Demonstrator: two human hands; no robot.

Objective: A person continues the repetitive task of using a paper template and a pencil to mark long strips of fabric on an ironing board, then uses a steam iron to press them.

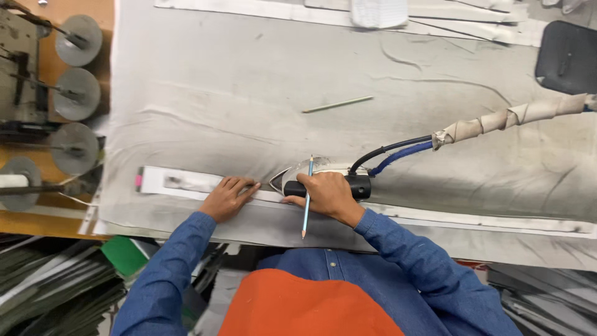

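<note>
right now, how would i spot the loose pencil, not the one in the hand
Start at the grey padded table cover, then look up from the iron gripped by the right hand. The loose pencil lies alone on bare cloth, pale greenish, untouched; the blue pencil sits between fingers.

Blue denim shirt under an orange apron

Long sleeves of mid-blue denim reach the wrists of the bare left hand (229,195) and right hand (326,194), creased at the elbows. A buttoned placket with small pale buttons runs down the chest, and a plain orange apron bib covers it below
</note>
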